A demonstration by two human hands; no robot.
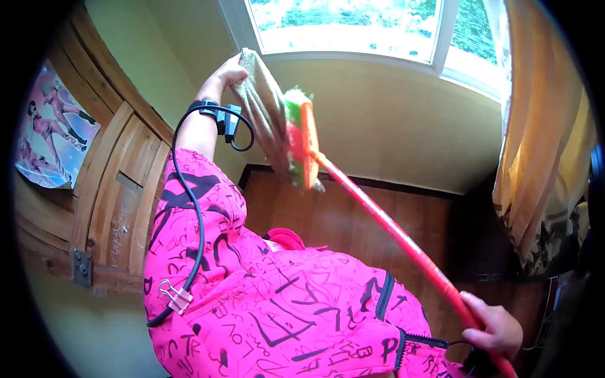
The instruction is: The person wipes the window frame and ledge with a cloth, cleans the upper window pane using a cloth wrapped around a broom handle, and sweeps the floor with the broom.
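My left hand (230, 71), raised near the window's lower left corner, is closed on the top of a grey-brown cloth (261, 104). The cloth hangs down in folds. My right hand (498, 327), at the lower right, wraps around the red handle of a broom (391, 230). Its handle slants up to the left, and the orange head with green and red bristles (295, 129) is lifted off the floor. Pale fluff clings to the bristle ends. The bristles face the hanging cloth; whether they press on it I cannot tell.
A window (346, 28) is above a yellow wall. Yellow curtains (535, 145) hang at the right over a dark piece of furniture. A wooden bed frame (120, 189) with a poster (57, 129) stands at the left. Below lies a brown wood floor (365, 214).
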